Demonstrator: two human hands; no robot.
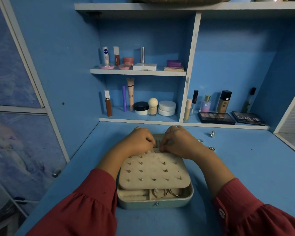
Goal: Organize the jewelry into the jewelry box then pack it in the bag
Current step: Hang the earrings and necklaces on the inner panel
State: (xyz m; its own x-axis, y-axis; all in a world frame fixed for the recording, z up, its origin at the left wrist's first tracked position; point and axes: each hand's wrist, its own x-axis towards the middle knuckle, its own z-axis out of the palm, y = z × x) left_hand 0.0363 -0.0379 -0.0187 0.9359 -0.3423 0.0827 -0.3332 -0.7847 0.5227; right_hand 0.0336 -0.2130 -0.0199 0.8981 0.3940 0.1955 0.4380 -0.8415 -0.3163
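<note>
A pale green jewelry box (186,200) lies open on the blue desk in front of me. A cream earring panel (153,171) studded with several earrings lies tilted over its tray. Under the panel's near edge, hoop earrings (169,193) rest in a tray compartment. My left hand (138,140) and my right hand (177,142) meet at the panel's far edge, fingers curled and fingertips pinched close together. Anything between the fingertips is too small to see. Loose silver rings (212,134) lie on the desk to the right of the box. No bag is in view.
Shelves behind the desk (254,167) hold cosmetics: bottles, tubes, jars and two dark eyeshadow palettes (215,118) at the lower right. A cabinet door with a knob (56,173) stands on the left. Two more small silver pieces (211,148) lie near my right wrist.
</note>
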